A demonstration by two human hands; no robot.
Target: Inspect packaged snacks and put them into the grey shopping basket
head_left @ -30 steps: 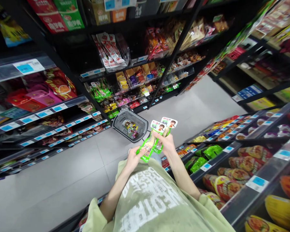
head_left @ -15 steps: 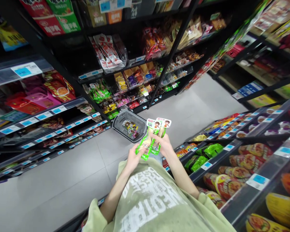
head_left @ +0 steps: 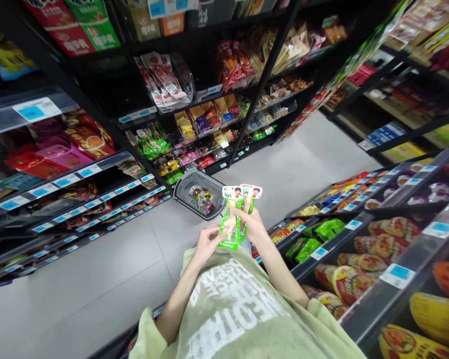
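Observation:
Two green snack packets [head_left: 236, 215] with white header cards are held upright in front of my chest. My right hand [head_left: 255, 225] grips them from the right side, fingers wrapped round their middle. My left hand [head_left: 206, 245] pinches the lower left corner of the nearer packet. Both arms come out of a pale green printed T-shirt [head_left: 232, 309]. Beyond the packets a grey shopping basket [head_left: 194, 180] stands on the floor with several small packets inside.
Black shelves [head_left: 179, 107] of bagged snacks rise across the aisle on the left and ahead. A lower shelf [head_left: 362, 234] with green and red packets and blue price tags runs along my right. Grey tiled floor [head_left: 97, 269] lies between them.
The two packets have swung from a leftward tilt to nearly upright and come closer together. Both hands have drifted slightly left with them.

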